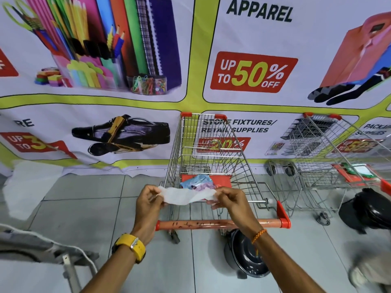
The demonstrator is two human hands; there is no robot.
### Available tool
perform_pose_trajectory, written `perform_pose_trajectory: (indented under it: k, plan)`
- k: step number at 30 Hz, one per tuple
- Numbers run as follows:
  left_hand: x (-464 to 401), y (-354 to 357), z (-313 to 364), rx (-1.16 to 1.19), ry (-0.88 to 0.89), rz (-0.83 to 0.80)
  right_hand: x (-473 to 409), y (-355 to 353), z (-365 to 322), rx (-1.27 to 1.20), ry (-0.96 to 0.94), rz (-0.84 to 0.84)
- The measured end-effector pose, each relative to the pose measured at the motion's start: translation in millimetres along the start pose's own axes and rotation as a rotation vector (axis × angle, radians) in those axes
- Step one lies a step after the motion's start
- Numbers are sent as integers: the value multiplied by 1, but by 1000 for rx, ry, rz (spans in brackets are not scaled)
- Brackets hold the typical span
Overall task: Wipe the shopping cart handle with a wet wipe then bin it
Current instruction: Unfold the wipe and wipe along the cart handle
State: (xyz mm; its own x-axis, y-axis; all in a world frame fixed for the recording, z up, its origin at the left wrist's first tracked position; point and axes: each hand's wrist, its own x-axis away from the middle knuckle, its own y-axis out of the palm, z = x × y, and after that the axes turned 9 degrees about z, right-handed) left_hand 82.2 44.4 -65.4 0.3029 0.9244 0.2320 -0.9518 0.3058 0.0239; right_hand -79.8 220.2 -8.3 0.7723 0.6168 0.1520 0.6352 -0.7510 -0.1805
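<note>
Two bare forearms extend forward from the lower edge of the view. The left wrist carries a yellow watch (131, 246); the right wrist carries an orange braided band (258, 235). The left hand (148, 205) and the right hand (229, 203) are raised above the cart handle (220, 224), apart from it. Between them a white wet wipe (186, 195) is stretched flat. The fingers (157, 192) of the left hand are pinched together on the wipe's left edge; the fingers of the right hand are pinched together on its right edge.

The handle is an orange-red bar with dark marks along its face and red end caps. It belongs to a wire shopping cart (209, 157) standing on the tiled floor (84, 208), nose toward a printed banner (254, 70). On the cart's red seat flap lies a light blue wipe packet (195, 181), just behind the stretched wipe.

A black bin (246, 253) with a round lid sits on the floor below the handle, beneath the right forearm. A second wire cart (330, 149) stands to the right, near the first. A black bag (368, 210) rests on the floor beside it.
</note>
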Motion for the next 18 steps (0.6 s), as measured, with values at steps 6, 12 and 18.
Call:
perform_pose_trajectory:
  k: [6, 12, 18]
  plan:
    - [39, -20, -35, -212, 167, -14, 9, -2, 36, 335, 8, 39]
    - [82, -17, -58, -284, 182, 25, 16, -2, 58, 669, -164, 35]
    - [92, -5, -64, -349, 166, 94, 25, -1, 59, 918, -248, 44]
